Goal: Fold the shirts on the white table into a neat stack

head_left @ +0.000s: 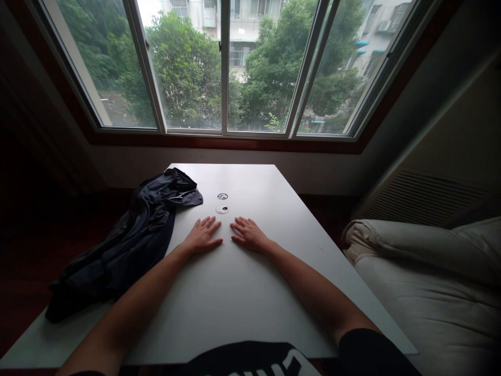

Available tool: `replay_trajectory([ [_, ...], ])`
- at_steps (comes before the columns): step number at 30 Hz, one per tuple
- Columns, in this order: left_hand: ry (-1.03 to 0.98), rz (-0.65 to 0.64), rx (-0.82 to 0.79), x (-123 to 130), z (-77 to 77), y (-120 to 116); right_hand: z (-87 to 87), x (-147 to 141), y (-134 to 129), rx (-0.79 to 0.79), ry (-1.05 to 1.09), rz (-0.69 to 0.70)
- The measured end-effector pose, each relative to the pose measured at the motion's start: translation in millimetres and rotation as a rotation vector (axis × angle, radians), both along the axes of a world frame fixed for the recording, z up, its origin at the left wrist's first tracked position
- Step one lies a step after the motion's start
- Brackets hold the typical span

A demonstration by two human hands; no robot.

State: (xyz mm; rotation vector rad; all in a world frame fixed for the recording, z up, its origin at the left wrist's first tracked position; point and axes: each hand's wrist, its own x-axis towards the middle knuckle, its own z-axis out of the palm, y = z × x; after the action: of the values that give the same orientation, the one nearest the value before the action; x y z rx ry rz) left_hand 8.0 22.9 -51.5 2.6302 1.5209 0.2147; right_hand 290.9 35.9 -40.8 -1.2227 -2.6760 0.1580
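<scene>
My left hand lies flat on the white table, palm down with its fingers spread. Across a small gap, my right hand rests on the tabletop too, fingers apart and holding nothing. Just beyond the fingertips is a round disc with a dark spot on it. A second, slightly smaller round piece sits behind it. To the left of my left hand, a crumpled dark garment is draped along the table's left edge; neither hand touches it.
Behind the table's far edge is a wall with a wide sliding window, trees and a building outside. A pale sofa stands to the right of the table. A slatted vent shows behind it.
</scene>
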Motion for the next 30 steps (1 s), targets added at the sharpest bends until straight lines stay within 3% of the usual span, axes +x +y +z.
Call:
replay_trajectory([
  [30, -0.028, 0.014, 0.021, -2.9, -2.4, 2.3, 0.9, 0.1, 0.4, -0.022, 0.018, -0.006],
])
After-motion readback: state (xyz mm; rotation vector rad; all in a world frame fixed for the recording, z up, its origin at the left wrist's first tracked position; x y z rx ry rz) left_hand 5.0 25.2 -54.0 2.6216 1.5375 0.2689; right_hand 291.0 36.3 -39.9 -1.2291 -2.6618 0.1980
